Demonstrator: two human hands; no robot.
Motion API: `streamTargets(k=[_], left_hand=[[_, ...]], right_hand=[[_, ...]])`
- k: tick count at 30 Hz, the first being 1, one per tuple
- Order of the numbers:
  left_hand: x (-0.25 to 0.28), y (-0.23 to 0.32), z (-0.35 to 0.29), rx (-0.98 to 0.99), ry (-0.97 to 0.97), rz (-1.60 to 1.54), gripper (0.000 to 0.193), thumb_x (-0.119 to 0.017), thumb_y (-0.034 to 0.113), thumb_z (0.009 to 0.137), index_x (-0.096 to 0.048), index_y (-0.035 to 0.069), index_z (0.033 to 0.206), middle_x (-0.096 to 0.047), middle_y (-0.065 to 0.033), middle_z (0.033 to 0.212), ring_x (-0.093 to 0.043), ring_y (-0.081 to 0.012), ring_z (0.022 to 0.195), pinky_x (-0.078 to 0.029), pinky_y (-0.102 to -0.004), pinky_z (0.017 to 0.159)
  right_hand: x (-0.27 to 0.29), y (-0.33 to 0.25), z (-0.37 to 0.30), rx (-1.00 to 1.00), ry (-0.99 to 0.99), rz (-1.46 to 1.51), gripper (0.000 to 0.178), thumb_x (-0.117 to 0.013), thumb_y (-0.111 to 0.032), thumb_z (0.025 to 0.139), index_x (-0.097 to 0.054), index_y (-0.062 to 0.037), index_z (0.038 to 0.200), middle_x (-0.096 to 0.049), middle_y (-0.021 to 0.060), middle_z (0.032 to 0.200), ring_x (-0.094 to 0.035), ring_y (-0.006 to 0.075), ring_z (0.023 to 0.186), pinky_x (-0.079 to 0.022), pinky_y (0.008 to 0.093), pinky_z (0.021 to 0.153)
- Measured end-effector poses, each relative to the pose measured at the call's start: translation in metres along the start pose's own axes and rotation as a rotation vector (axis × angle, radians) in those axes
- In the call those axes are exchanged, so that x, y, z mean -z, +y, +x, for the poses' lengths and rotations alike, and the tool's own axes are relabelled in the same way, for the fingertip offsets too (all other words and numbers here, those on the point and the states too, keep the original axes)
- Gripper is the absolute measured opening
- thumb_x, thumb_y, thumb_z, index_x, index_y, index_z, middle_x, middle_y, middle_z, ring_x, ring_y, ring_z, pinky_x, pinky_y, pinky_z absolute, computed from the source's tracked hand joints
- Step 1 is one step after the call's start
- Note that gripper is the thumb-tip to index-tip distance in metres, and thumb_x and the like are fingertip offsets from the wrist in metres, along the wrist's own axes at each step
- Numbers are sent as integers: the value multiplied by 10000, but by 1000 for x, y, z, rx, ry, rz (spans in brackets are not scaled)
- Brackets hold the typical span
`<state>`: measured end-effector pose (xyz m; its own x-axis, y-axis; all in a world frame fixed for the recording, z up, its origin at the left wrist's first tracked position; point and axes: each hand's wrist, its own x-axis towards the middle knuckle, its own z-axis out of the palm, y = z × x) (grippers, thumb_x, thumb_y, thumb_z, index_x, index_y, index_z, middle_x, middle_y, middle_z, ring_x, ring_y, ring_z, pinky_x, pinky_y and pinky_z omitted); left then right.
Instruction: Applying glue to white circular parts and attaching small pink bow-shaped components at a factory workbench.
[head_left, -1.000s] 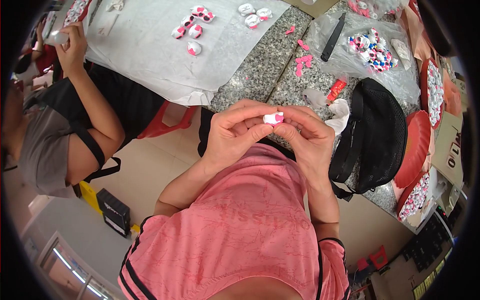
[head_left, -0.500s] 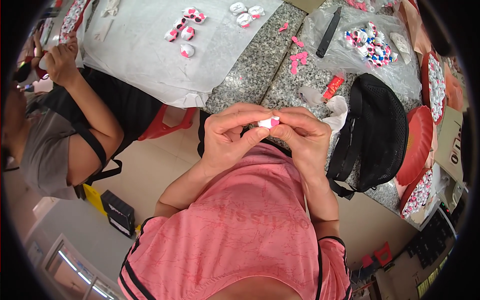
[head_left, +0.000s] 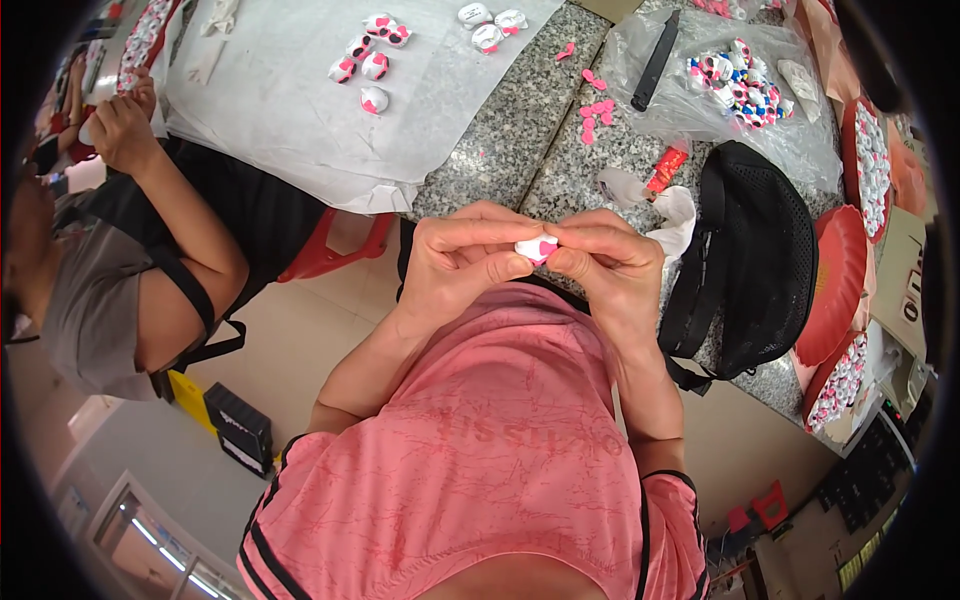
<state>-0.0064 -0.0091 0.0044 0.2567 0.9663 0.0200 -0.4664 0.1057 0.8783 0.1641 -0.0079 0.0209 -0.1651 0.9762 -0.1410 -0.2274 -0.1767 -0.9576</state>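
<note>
Between my two hands, just in front of my body, is a small rounded white piece with a pink patch [head_left: 537, 248]. The thumb and fingers of my left hand [head_left: 450, 262] pinch its left side. On its right side, my right hand [head_left: 615, 268] grips it the same way. The remaining fingers of both hands are curled, and the fingertips hide part of the piece. Beyond my hands, several similar white pieces with pink and black marks [head_left: 375, 65] lie on a white sheet [head_left: 290, 130]. Loose small pink pieces [head_left: 597, 110] rest on the speckled stone table [head_left: 500, 150].
On the right lie a black mesh bag [head_left: 765, 260], a red scalloped tray [head_left: 835, 275] and a crumpled white cloth [head_left: 675, 215]. A clear plastic bag with colourful small pieces [head_left: 740, 85] and a black flat tool [head_left: 657, 62] lie farther back. Another person's hand [head_left: 125, 130] is at left.
Both hands keep their pinch on the white piece, which has tilted slightly between the fingertips. The whole view has shifted a little.
</note>
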Motion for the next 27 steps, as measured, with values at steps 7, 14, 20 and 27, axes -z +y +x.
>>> streamTargets(k=[7,14,20,27], left_hand=[[3,-3,-3,70,-21,-60,270,-608,-66,769,-617,-26,1036,-606,-124,974,-595,-160,861,-487,-245,768],[-3,-2,-1,112,109,-137,278,-581,-62,793,-609,-14,1065,-591,-115,1016,-566,-153,920,-456,-238,802],[-1,-4,2,32,27,120,300,-579,-50,800,-599,4,1095,-563,-109,1079,-545,-152,968,-440,-238,826],[-8,2,2,46,0,185,323,-576,-43,809,-580,11,1127,-543,-106,1105,-540,-145,971,-444,-240,829]], right_hand=[[1,1,-1,35,0,-71,158,-655,44,739,-657,14,894,-602,109,892,-587,145,784,-487,220,683],[-1,0,-2,7,-23,41,215,-638,41,757,-621,40,971,-576,115,973,-584,142,821,-488,233,726],[3,4,-3,91,-8,-155,302,-636,65,747,-585,66,1045,-541,116,1064,-580,148,880,-485,242,781],[6,3,-5,72,18,-172,293,-638,84,735,-599,56,1024,-557,116,1038,-583,146,875,-481,232,776]])
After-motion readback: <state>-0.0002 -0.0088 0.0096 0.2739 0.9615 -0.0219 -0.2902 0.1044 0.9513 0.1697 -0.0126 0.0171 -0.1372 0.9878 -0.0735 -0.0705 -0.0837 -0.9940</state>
